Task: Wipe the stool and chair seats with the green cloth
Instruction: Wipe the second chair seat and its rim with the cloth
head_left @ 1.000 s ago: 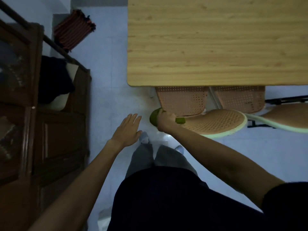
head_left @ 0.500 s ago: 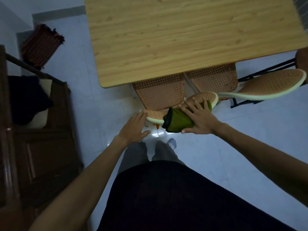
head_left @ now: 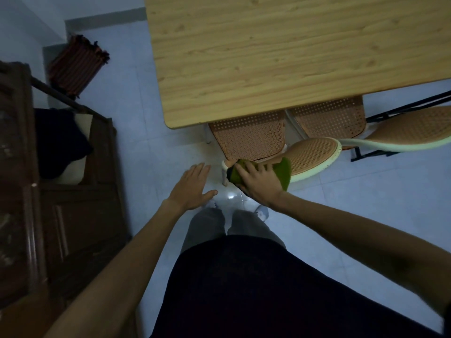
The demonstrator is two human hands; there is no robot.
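A light wooden rectangular table point(head_left: 280, 57) fills the upper right of the view, standing on a pale blue tiled floor point(head_left: 136, 147). Along the left edge stands a dark brown wooden cabinet point(head_left: 61, 215), with a dark cloth point(head_left: 58, 140) lying on a pale surface beside it, and a striped reddish-brown mat point(head_left: 78, 64) lies on the floor near the wall.

Two square seats of orange perforated weave point(head_left: 249, 135) are tucked partly under the table's near edge. In front of them sits a round stool seat of orange weave with a pale green rim point(head_left: 314, 154), and a second, larger round seat of the same make point(head_left: 415, 130) extends to the right, above a black metal frame point(head_left: 390, 113).

The person's dark top and grey trousers point(head_left: 207, 228) take up the lower middle.

The right hand point(head_left: 261, 181) presses flat on the folded green cloth point(head_left: 283, 172), fingers spread over it, holding it against the near left part of the round stool seat. The left hand point(head_left: 192, 186) hangs open over the floor, fingers extended, holding nothing, just left of the stool and apart from it.
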